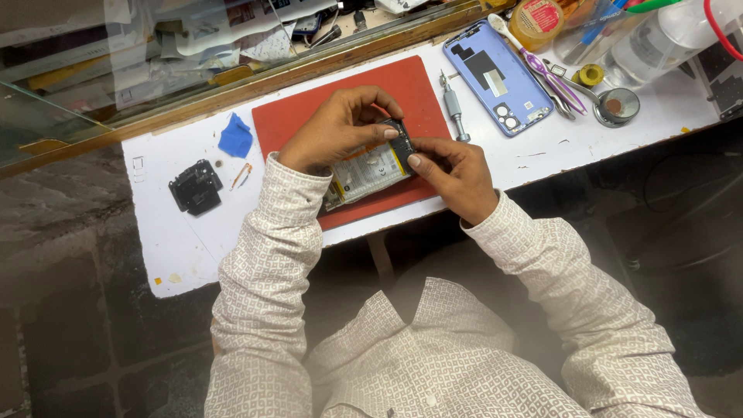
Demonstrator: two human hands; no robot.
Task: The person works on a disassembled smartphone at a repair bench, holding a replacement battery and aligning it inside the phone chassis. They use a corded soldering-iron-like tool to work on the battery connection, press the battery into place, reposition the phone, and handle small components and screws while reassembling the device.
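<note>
Sleeves of a pale patterned shirt [433,340] fill the near side, both arms reaching to the white worktop [178,248]. On it sits a red mat [294,124], and over the mat lies the opened phone [371,169], long axis running from lower left up to upper right, its top end pointing toward the tools. Left hand [337,128] comes over from the far-left side, fingertips pinched on that top end; right hand [453,174] closes on the same end from the right. Both about equally close. Blue back cover [499,77] and a screwdriver [453,104] lie just beyond.
</note>
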